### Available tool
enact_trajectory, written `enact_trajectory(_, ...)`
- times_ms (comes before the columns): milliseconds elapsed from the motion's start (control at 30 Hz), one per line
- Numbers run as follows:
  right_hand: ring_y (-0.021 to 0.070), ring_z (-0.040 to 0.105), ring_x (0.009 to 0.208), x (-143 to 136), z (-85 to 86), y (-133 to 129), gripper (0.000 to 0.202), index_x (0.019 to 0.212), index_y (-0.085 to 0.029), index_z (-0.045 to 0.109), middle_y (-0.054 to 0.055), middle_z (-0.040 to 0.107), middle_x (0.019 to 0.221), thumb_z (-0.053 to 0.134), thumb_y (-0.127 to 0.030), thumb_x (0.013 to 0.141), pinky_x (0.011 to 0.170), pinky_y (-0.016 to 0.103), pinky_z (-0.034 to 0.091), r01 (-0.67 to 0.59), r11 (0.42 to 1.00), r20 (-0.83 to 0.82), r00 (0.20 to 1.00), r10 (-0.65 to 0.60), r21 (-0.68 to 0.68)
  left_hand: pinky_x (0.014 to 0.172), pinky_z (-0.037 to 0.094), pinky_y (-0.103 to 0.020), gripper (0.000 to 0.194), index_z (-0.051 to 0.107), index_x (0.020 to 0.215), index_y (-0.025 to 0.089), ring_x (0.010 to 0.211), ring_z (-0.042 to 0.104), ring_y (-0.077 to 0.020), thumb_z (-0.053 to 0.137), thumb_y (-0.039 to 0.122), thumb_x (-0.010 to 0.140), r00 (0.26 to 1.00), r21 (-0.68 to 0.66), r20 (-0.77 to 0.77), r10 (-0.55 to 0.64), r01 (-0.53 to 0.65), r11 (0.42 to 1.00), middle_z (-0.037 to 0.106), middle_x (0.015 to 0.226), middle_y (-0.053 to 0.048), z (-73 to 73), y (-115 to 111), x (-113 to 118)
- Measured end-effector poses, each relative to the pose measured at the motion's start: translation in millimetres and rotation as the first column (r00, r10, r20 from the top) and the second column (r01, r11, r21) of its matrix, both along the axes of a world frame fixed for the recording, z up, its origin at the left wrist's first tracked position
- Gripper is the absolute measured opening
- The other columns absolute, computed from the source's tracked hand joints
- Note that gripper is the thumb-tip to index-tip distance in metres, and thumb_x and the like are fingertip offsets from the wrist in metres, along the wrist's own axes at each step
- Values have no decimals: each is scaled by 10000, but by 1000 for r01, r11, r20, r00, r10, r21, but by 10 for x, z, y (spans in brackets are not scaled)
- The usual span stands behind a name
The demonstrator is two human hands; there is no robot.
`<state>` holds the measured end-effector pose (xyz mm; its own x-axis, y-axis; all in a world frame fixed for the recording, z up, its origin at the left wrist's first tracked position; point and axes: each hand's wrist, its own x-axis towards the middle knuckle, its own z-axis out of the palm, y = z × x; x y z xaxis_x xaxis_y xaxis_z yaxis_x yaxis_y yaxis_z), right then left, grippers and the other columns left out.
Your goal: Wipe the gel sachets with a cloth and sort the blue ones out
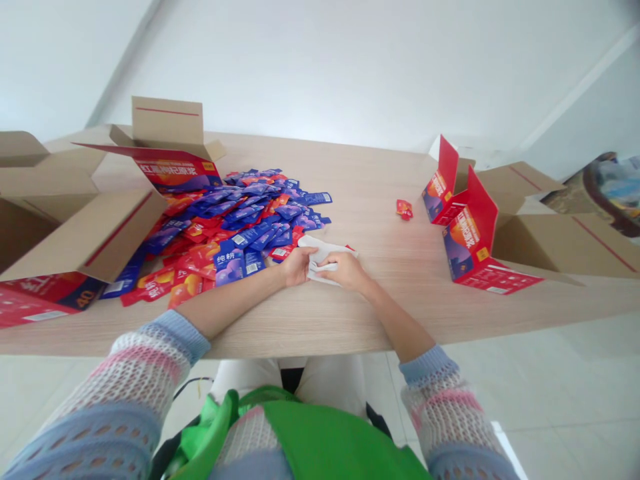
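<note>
Between both hands, just above the table, is a creased white sheet [311, 244] that looks like a tissue or cloth. My left hand [297, 265] grips its left side. On its right part, my right hand [345, 269] is closed with the thumb and fingers pinching a fold. A bit of red shows beyond the sheet's right edge, mostly hidden. To the left of my hands lies a heap of blue and red sachets [245, 217], its nearest ones close to my left wrist.
Open red cardboard boxes stand at the left, one in front [55, 293] and one behind [175, 172]. Two more are at the right, a larger one [470, 250] and a smaller one [440, 190]. Small red packets [405, 209] lie on the wooden table [370, 180] beside them.
</note>
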<state>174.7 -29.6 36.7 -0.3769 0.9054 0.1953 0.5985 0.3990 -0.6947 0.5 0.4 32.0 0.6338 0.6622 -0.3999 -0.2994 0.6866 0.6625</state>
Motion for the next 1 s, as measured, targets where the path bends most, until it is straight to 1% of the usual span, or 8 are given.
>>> enact_trajectory(100, 196, 673, 835, 172, 20, -20, 279, 906, -213, 775, 20, 747, 915, 776, -377, 680, 778, 265, 467, -157, 978, -6, 987, 158, -137, 758, 553, -328, 300, 621, 1057, 67, 807, 705, -225, 514, 193, 807, 998, -8, 24, -58, 58, 998, 734, 881, -134, -3, 14, -33)
enact_trajectory(200, 211, 674, 804, 483, 6, 9, 305, 914, -230, 779, 17, 752, 901, 783, -398, 659, 738, 272, 471, -145, 947, 92, 980, 178, -288, 839, 535, -349, 307, 627, 1052, 62, 841, 707, -223, 565, 104, 754, 989, 49, 17, -148, 147, 988, 736, 897, -140, -33, 32, -45)
enact_trajectory(267, 221, 676, 826, 695, -13, 53, 276, 896, -247, 782, 22, 753, 913, 772, -405, 670, 750, 278, 466, -35, 965, 181, 980, 84, -260, 870, 529, -355, 338, 636, 1042, 61, 878, 705, -225, 604, 47, 705, 982, 100, 5, -191, 189, 977, 732, 922, -146, -58, 36, -35)
enact_trajectory(333, 240, 677, 859, 867, -31, 101, 270, 907, -253, 781, 47, 750, 937, 746, -421, 698, 753, 287, 460, 177, 972, 272, 953, -131, -153, 881, 529, -334, 397, 650, 1029, 66, 915, 700, -218, 618, -22, 643, 983, 141, -11, -181, 181, 973, 726, 963, -143, -80, 31, -11)
enact_trajectory(467, 281, 673, 917, 1051, -62, 171, 360, 1003, -233, 762, 117, 736, 989, 690, -472, 744, 724, 308, 450, 547, 835, 380, 762, -524, 54, 849, 549, -306, 476, 681, 985, 68, 934, 694, -212, 555, -94, 556, 989, 138, -100, -113, 126, 982, 721, 1005, -139, -89, 2, 45)
enact_trajectory(667, 268, 669, 926, 1111, -135, 215, 355, 1007, -222, 743, 101, 731, 1012, 650, -477, 778, 758, 311, 446, 530, 846, 333, 791, -513, 46, 764, 575, -327, 262, 706, 873, 79, 857, 700, -229, 658, 45, 617, 977, 171, -213, 9, 28, 985, 727, 961, -151, -2, -68, 89)
enact_trajectory(800, 251, 665, 921, 1138, -180, 241, 344, 1000, -207, 734, 91, 731, 1003, 636, -460, 787, 777, 298, 439, 504, 863, 317, 816, -483, 18, 710, 568, -293, 274, 705, 805, 98, 731, 689, -184, 666, 2, 552, 954, 222, -299, 18, 51, 974, 731, 809, -90, 46, -160, 94)
enact_trajectory(1000, 248, 653, 951, 1163, -216, 278, 393, 1022, -194, 720, 89, 719, 1047, 624, -483, 773, 809, 298, 439, 482, 876, 313, 831, -460, 6, 653, 520, -264, 148, 667, 707, 129, 716, 664, -190, 590, 19, 644, 698, 599, -624, 351, 139, 788, 683, 694, -28, 233, -228, -154)
